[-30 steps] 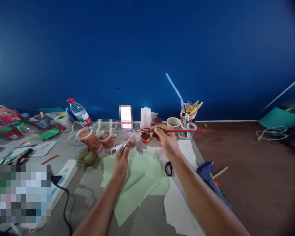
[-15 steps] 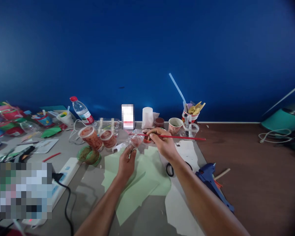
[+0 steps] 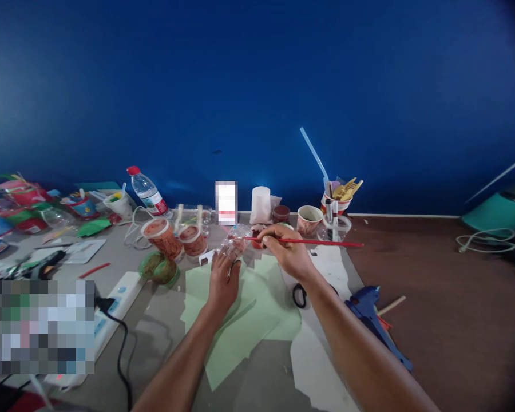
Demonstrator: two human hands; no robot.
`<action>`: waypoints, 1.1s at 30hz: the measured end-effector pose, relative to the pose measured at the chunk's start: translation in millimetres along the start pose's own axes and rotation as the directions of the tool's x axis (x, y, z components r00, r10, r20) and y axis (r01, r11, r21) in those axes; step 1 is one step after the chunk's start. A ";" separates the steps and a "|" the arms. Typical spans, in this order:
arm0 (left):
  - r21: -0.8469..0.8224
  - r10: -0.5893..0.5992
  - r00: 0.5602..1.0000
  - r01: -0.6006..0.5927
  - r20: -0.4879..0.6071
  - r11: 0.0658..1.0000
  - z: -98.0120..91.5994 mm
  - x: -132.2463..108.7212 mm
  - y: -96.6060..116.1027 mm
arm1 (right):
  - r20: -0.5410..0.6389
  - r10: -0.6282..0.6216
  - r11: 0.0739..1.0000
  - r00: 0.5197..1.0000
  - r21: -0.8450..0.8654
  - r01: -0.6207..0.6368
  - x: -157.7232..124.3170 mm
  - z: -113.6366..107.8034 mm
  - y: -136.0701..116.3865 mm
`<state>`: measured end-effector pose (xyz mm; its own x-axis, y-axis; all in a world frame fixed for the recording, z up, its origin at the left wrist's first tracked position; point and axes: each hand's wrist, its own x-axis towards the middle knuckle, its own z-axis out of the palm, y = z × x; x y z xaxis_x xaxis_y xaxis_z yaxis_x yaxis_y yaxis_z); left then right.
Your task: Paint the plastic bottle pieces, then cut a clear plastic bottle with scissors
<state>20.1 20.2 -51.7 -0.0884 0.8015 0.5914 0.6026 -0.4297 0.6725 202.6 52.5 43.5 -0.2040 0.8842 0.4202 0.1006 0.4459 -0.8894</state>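
My left hand [image 3: 224, 280] is closed around a small clear plastic bottle [image 3: 234, 245] smeared with red paint, held over light green paper sheets [image 3: 236, 309]. My right hand [image 3: 288, 249] pinches a thin red paintbrush [image 3: 317, 242], its tip touching the clear bottle. A small pot of red paint [image 3: 256, 237] sits just behind the brush tip.
Two red-painted cups [image 3: 163, 237] and a green-painted bottle base [image 3: 158, 269] stand to the left. A water bottle [image 3: 146, 191], paper cup [image 3: 308, 220], tool-filled cup [image 3: 337, 200], scissors [image 3: 300, 294], blue glue gun [image 3: 369, 312] and power strip [image 3: 111, 303] lie around.
My right hand drew the brush back from the paint pot to the clear bottle. My left hand lowered slightly with the bottle. The view shifted a little leftward.
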 end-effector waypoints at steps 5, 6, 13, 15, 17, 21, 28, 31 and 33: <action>0.080 -0.020 1.000 0.021 -0.007 0.997 -3.3 1.8 -0.6 | 0.074 -0.005 1.000 0.997 -0.016 0.006 2.2 -11.8 -3.3; 0.091 -0.022 1.000 0.022 -0.001 0.996 -3.7 2.2 -0.1 | 0.085 -0.010 1.000 0.996 -0.015 0.012 2.6 -14.8 -4.7; 0.115 -0.015 1.000 0.013 0.021 0.993 -3.1 2.1 2.6 | 0.080 -0.077 0.997 0.994 0.003 0.077 0.9 -15.8 -10.3; 0.123 0.000 1.000 -0.002 0.016 0.992 -2.3 1.4 1.8 | 0.110 -0.101 0.995 0.989 -0.002 0.102 0.0 -10.8 -9.6; 0.135 0.017 1.000 -0.019 0.011 0.991 -1.7 0.9 0.5 | 0.136 -0.108 0.994 0.985 -0.007 0.110 -0.3 -8.0 -9.3; 0.164 0.026 1.000 -0.023 -0.013 0.986 -1.9 0.9 -2.2 | 0.135 -0.068 0.997 0.988 -0.023 0.072 0.4 -13.8 -11.8; 0.224 0.066 0.998 -0.064 -0.001 0.973 -2.6 0.8 -2.0 | 0.076 -0.026 1.000 0.997 0.011 0.025 1.1 -18.7 -13.2; 0.227 0.075 0.997 -0.074 0.004 0.971 -1.9 0.2 -2.5 | 0.093 -0.033 0.999 0.995 -0.007 0.033 1.3 -15.3 -10.3; 0.222 0.072 0.997 -0.068 -0.010 0.973 -1.6 0.2 -2.7 | 0.093 -0.031 0.999 0.995 -0.013 0.032 2.0 -16.2 -10.7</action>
<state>17.1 20.8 -52.6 -0.0524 0.7645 0.6425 0.7683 -0.3801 0.5150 216.9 51.7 56.7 -0.2965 0.8533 0.4288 0.1071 0.4759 -0.8729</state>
